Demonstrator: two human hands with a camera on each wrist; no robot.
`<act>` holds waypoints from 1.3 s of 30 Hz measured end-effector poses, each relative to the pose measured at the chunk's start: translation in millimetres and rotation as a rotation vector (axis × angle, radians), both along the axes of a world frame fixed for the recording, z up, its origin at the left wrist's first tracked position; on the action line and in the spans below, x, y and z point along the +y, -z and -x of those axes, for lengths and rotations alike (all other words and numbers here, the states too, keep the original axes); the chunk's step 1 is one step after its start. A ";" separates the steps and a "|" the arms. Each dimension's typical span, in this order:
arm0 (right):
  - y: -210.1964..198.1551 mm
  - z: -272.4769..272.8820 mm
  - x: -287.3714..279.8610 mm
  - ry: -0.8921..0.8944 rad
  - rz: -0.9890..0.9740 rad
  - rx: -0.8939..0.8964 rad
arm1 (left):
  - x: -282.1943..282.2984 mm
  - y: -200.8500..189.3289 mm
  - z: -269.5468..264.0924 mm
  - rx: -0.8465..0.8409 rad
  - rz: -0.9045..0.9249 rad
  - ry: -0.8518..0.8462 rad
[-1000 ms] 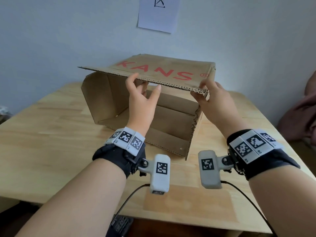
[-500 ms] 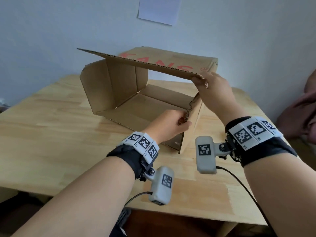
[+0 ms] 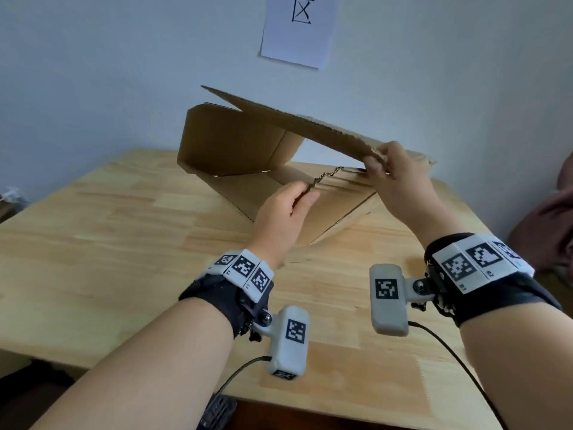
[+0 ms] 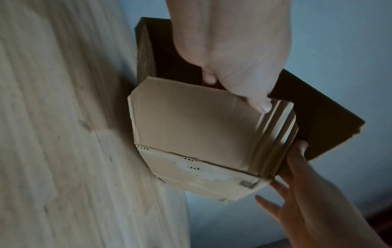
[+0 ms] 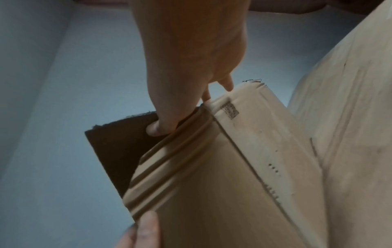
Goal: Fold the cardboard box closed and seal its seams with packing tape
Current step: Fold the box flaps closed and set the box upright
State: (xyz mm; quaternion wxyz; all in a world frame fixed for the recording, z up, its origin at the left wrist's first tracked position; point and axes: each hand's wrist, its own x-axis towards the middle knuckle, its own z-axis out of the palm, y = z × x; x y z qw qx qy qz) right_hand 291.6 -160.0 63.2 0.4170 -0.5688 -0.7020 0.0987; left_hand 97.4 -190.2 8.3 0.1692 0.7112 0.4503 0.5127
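A brown cardboard box (image 3: 235, 150) lies on its side on the wooden table (image 3: 124, 243), its open end facing me. My right hand (image 3: 376, 162) pinches the near right corner of the box's top panel (image 3: 294, 125), which slopes down to the right; the thumb (image 5: 157, 129) sits under that dark panel (image 5: 118, 151). My left hand (image 3: 305, 197) grips the jagged edge of the right side flap (image 3: 328, 209), with its thumb (image 4: 263, 105) on the flap's outer face (image 4: 191, 125). The flap is creased near its hinge. No packing tape shows in any view.
A white sheet with a drawn mark (image 3: 299, 29) hangs on the wall behind the box. A pinkish cloth (image 3: 552, 218) lies beyond the table's right edge. Camera cables (image 3: 449, 352) trail off my wrists over the table's near edge.
My left hand left the top panel, dropped to the right side flap and now holds its edge higher and further in. My right hand lowered its corner of the top panel.
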 end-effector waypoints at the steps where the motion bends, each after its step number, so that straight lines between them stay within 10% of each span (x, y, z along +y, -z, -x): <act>1: 2.5 0.0 -0.5 -0.010 -0.001 -0.052 | 3.1 0.3 0.7 -0.042 0.027 -0.004; 4: 12.1 2.0 -2.3 0.000 0.014 -0.201 | 11.9 3.2 -0.3 -0.138 0.086 -0.027; 13: 31.8 -6.0 -15.9 0.193 -0.099 0.154 | 14.0 -9.6 -14.8 -0.123 0.049 -0.010; 24: 13.3 9.1 4.6 0.178 -0.136 0.291 | 30.9 32.6 35.4 0.469 0.297 -0.124; 30: -8.6 5.2 11.8 0.148 -0.080 0.024 | 17.3 23.6 33.3 0.967 0.152 -0.254; 39: -3.2 14.9 9.8 0.189 -0.163 0.017 | 11.7 21.3 33.8 0.917 0.274 -0.221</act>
